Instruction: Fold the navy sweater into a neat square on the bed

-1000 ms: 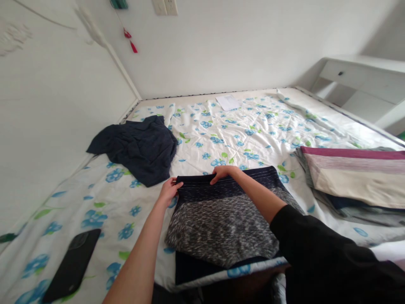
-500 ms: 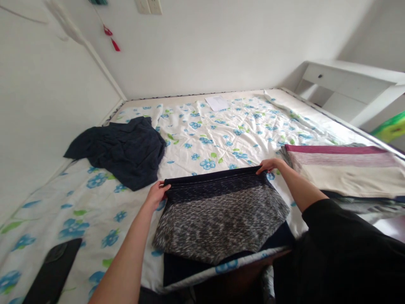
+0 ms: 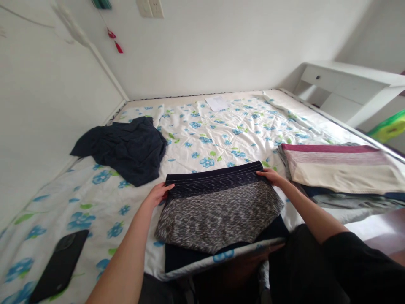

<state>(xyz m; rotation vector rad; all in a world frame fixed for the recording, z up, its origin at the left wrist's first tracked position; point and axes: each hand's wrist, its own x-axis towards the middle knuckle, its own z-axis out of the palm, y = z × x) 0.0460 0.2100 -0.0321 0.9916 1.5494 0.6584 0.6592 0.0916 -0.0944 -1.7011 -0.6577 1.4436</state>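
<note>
head view: person stands at the near edge of a bed (image 3: 221, 126) with floral sheet, both hands on a folded garment.
garment: grey-marl and navy striped knit (image 3: 218, 207), lying flat at the near edge of the bed, folded into a rough rectangle, navy band at the far side.
left hand (image 3: 157, 195): at the far-left corner of the knit, fingers curled on the edge, pinching the fabric.
right hand (image 3: 272, 176): flat on the far-right corner, fingers spread and pressing down, not clamped around anything.
change: half a second ago the right hand was lifted at that corner; a second ago it sat mid-edge. It has slid outward and come down.
reading: looks like smoothing the far edge of the fold.
nearby: folded stack (image 3: 341, 169) just right of the knit; dark navy garment (image 3: 126, 145) crumpled far left; black phone (image 3: 60, 266) near left.
</note>
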